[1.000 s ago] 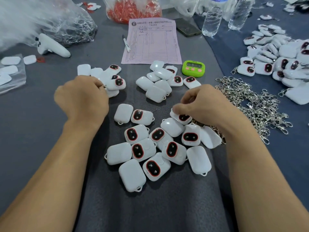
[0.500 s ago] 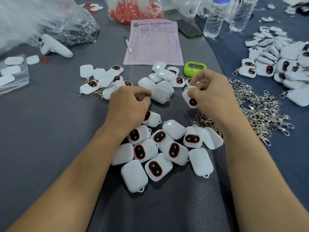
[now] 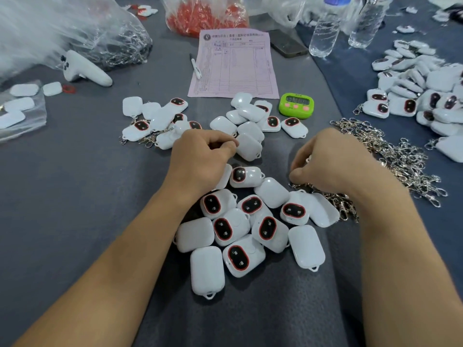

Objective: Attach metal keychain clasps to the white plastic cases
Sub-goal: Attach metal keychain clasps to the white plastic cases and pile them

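Starting nearest, the bare dark-grey worktop point(image 3: 250, 319) lies open between the forearms, well to the near side of the green timer point(image 3: 297, 105). Closer to the timer sits a heap of white plastic cases point(image 3: 305, 246), smooth rounded rectangles, some with glossy black ovals ringed in red and some with small loops. At the heap's far edge the left hand point(image 3: 203, 156) is curled with its thumb against the forefinger; I cannot tell whether it pinches anything. The right hand point(image 3: 333, 161) curls round a held case point(image 3: 308, 159), of which only a white sliver shows. Its wrist lies over a tangle of shiny metal clasps point(image 3: 400, 161) that spreads near and right of the timer. More cases point(image 3: 250, 113) crowd just left of the timer. Beyond the timer lie a pink form point(image 3: 235, 63), a phone point(image 3: 288, 43), two clear bottles point(image 3: 323, 33) and crinkled plastic bags point(image 3: 75, 28).
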The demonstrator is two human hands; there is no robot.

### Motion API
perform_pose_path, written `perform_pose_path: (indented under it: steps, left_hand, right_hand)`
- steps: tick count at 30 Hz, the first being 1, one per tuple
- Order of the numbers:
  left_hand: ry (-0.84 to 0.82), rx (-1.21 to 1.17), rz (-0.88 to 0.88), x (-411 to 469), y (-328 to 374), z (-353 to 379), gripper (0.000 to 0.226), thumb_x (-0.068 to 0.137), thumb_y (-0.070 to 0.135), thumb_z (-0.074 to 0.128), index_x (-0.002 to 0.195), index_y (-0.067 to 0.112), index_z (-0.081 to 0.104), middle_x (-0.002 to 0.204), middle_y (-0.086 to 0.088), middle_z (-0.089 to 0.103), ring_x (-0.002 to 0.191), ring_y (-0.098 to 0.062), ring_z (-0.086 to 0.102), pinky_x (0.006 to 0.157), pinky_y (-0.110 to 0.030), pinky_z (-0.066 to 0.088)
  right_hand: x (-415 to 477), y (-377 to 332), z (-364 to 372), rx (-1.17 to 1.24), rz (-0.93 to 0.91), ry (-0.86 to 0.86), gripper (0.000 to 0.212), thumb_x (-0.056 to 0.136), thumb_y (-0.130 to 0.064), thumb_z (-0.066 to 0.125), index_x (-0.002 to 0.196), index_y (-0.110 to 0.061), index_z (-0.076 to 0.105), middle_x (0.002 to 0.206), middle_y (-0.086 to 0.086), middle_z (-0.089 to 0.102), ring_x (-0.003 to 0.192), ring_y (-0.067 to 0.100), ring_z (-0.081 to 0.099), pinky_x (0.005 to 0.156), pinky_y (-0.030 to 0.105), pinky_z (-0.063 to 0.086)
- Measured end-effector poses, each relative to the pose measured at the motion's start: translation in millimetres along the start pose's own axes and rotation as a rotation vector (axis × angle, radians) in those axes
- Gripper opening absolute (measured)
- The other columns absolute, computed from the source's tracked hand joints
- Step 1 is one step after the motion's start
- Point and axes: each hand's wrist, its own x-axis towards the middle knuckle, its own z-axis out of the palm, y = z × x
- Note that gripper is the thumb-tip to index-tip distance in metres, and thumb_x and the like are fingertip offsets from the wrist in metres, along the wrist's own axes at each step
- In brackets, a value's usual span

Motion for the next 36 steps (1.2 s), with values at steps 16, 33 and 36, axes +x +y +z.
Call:
perform_pose_path:
  steps: [16, 33, 36]
  left_hand:
    - [-0.088, 0.095, 0.038, -7.3, 3.4, 7.2, 0.013, 0.089, 0.024, 0.071, 0.087, 0.033, 0.08, 0.069, 0.026, 0.069, 0.065, 0.007, 0.062, 0.059, -0.006, 0.042]
    - [-0.01, -0.2, 0.194, -11.9, 18.7, 3.9, 0.023, 0.086, 0.011, 0.078, 0.101, 0.028, 0.08, 0.088, 0.018, 0.077, 0.083, -0.002, 0.074, 0.081, -0.028, 0.061]
    - [0.007, -0.188, 0.174, -11.0, 15.5, 3.0, 0.029, 0.081, 0.01, 0.083, 0.086, 0.038, 0.077, 0.078, 0.025, 0.074, 0.075, 0.003, 0.073, 0.072, -0.013, 0.056]
  right_hand:
    - [-8.8, -4.2, -8.7, 0.024, -0.158, -0.158, 0.015, 0.073, -0.022, 0.078, 0.062, -0.031, 0.076, 0.058, -0.013, 0.068, 0.061, 0.006, 0.061, 0.055, 0.02, 0.042]
    - [2.0, -44.7, 24.3, 1.205, -0.063, 0.086, 0.021, 0.082, -0.004, 0.078, 0.067, -0.018, 0.072, 0.055, -0.014, 0.061, 0.047, -0.003, 0.049, 0.05, 0.011, 0.038]
    - [0.5, -46.0, 27.5, 1.044, -0.08, 0.172, 0.014, 0.077, -0.016, 0.08, 0.065, -0.02, 0.073, 0.063, 0.001, 0.065, 0.056, 0.005, 0.051, 0.057, 0.022, 0.043]
